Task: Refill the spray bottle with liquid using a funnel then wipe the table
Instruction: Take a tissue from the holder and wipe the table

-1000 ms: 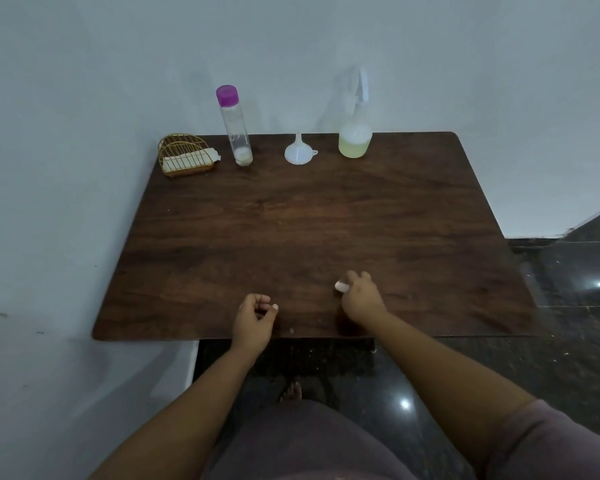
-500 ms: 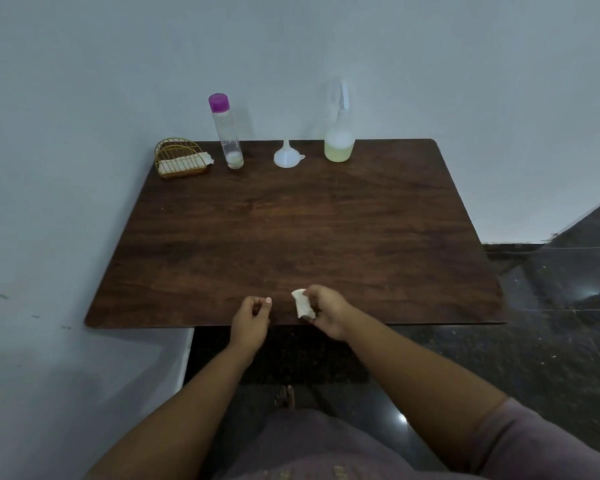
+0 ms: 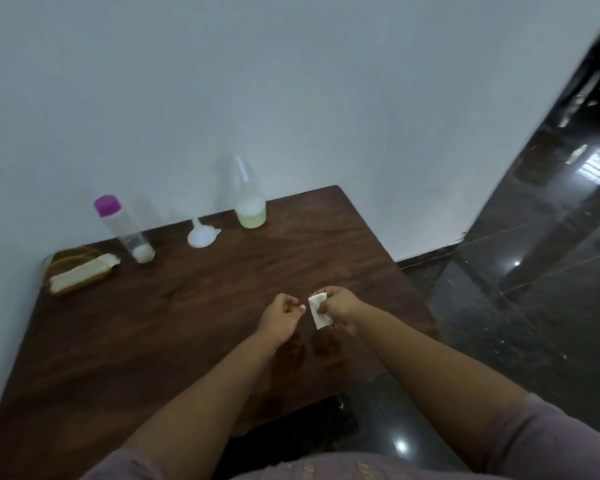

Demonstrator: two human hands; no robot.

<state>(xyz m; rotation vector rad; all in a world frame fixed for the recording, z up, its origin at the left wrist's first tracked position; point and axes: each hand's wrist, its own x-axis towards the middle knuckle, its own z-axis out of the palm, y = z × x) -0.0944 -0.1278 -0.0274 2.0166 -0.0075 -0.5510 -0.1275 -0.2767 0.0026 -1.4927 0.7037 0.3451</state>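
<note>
Right hand (image 3: 338, 306) pinches a small folded white tissue (image 3: 318, 310) above the dark wooden table (image 3: 174, 317); left hand (image 3: 280, 315) curls empty alongside.

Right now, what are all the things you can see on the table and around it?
Table: one, dark brown wood, against the wall.
Basket: one, golden wire, far left corner, white tissues lying in it.
Bottle: one, clear with purple cap, beside the basket, a little white stuff at the bottom.
Funnel: one, white, wide end down, between the two bottles.
Spray bottle: one, clear, pale yellow liquid at the bottom, far edge by the wall.
Tissue: one, white, small, folded, held above the table.
Wall: white, behind the table.
Floor: dark, shiny, on the right.
Left hand: curled, holds nothing.
Right hand: grips the tissue.
</note>
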